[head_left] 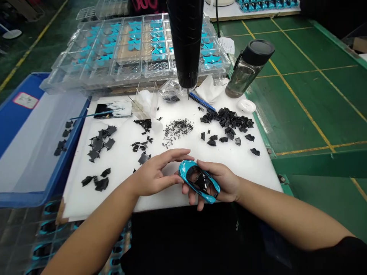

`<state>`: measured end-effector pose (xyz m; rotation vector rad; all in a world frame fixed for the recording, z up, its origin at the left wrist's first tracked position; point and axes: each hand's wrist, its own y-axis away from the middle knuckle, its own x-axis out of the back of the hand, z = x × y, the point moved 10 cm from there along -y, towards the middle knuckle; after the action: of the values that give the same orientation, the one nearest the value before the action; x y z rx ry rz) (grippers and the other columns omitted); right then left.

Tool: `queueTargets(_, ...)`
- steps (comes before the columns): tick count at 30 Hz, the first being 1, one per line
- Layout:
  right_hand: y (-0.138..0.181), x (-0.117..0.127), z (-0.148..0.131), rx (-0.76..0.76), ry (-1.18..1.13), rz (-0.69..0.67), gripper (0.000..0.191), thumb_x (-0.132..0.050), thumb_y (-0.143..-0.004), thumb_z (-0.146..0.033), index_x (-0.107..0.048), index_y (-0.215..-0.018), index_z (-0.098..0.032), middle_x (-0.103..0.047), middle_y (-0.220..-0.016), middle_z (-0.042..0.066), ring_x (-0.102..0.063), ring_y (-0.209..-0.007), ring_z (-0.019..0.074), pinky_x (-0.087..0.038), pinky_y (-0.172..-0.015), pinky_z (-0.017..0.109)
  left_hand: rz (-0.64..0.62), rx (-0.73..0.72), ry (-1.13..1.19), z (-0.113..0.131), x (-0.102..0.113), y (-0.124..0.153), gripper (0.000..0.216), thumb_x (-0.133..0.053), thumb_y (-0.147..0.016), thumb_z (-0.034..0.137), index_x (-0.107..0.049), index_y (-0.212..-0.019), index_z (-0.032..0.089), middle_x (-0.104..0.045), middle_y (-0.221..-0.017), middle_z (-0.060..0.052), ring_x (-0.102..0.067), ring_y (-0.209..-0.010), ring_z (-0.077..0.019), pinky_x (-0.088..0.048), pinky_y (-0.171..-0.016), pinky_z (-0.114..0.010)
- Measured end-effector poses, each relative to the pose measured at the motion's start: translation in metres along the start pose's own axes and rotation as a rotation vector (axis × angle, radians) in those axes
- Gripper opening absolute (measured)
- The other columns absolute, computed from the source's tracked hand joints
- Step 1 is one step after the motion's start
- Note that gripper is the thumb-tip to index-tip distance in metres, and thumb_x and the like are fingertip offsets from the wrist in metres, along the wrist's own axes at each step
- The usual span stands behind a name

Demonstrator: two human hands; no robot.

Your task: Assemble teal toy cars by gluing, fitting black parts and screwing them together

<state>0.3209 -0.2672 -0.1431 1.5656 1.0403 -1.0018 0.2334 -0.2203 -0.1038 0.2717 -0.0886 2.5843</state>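
Observation:
A glossy turquoise toy car body (pixel 185 168) with black inner parts rests in my right hand (pixel 225 181), tilted above the near edge of the white foam mat. My right thumb lies along its far side, and the fingers curl beneath it. My left hand (pixel 156 172) is at the car's left end, thumb and fingers apart, the thumb tip at or very close to the body. Beyond the hands lies a heap of tiny black screws (pixel 179 129). A black electric screwdriver (pixel 187 42) hangs bit-down above the mat.
Black plastic parts lie right (pixel 229 120) and left (pixel 99 143) on the mat (pixel 169 198). Behind stands a clear compartment tray (pixel 114 68) with turquoise parts. A water bottle (pixel 246 68), blue pen (pixel 202 101) and white dish (pixel 246 105) sit back right; a blue bin (pixel 40 198) is left.

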Motion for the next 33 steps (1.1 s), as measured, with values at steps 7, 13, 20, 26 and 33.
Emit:
queueTargets(7,0.001,0.000,0.002,-0.003,0.034,0.016,0.059,-0.026,-0.104,-0.049,-0.065,-0.110,-0.005,-0.071,-0.096,0.015,-0.075,-0.077,0.0226,-0.063,-0.064,0.031,-0.008,-0.026,0.064,-0.001,-0.001,0.000,0.065,-0.077,-0.081,0.024,-0.052,-0.140,0.030,-0.064,-0.134,-0.011,-0.060,-0.126,-0.0285,-0.048,-0.109,-0.041)
queueTargets(13,0.003,0.005,-0.006,0.118,0.328,0.160,0.060,-0.036,-0.099,-0.061,-0.062,-0.114,-0.010,-0.068,-0.100,0.013,-0.072,-0.080,0.0214,-0.061,-0.070,0.033,0.054,-0.037,0.257,-0.001,0.004,0.002,0.068,-0.081,-0.077,0.017,-0.053,-0.137,0.030,-0.069,-0.127,-0.009,-0.063,-0.122,-0.0253,-0.050,-0.104,-0.035)
queueTargets(20,0.058,-0.047,-0.061,0.974,1.583,0.527,0.048,-0.067,-0.090,-0.037,-0.047,-0.132,-0.025,-0.053,-0.124,0.013,-0.059,-0.112,0.0266,-0.056,-0.090,0.042,0.172,-0.003,0.275,-0.005,0.017,0.005,0.066,-0.082,-0.076,0.017,-0.054,-0.134,0.028,-0.069,-0.126,-0.011,-0.064,-0.120,-0.0258,-0.053,-0.098,-0.034)
queueTargets(26,0.053,-0.058,-0.046,1.020,1.975,0.539,0.045,-0.068,-0.089,-0.032,-0.051,-0.131,-0.023,-0.047,-0.126,0.015,-0.064,-0.096,0.0233,-0.060,-0.083,0.040,0.170,0.024,0.176,-0.007,0.016,0.003,0.064,-0.082,-0.076,0.021,-0.054,-0.134,0.026,-0.068,-0.126,-0.012,-0.063,-0.120,-0.0273,-0.049,-0.105,-0.041)
queueTargets(33,0.050,-0.058,-0.045,1.046,2.009,0.542,0.043,-0.067,-0.089,-0.029,-0.053,-0.129,-0.021,-0.052,-0.121,0.015,-0.062,-0.100,0.0244,-0.059,-0.083,0.040,0.171,0.020,0.154,-0.006,0.016,0.003,0.061,-0.082,-0.075,0.023,-0.056,-0.130,0.028,-0.068,-0.125,-0.011,-0.063,-0.120,-0.0266,-0.048,-0.106,-0.040)
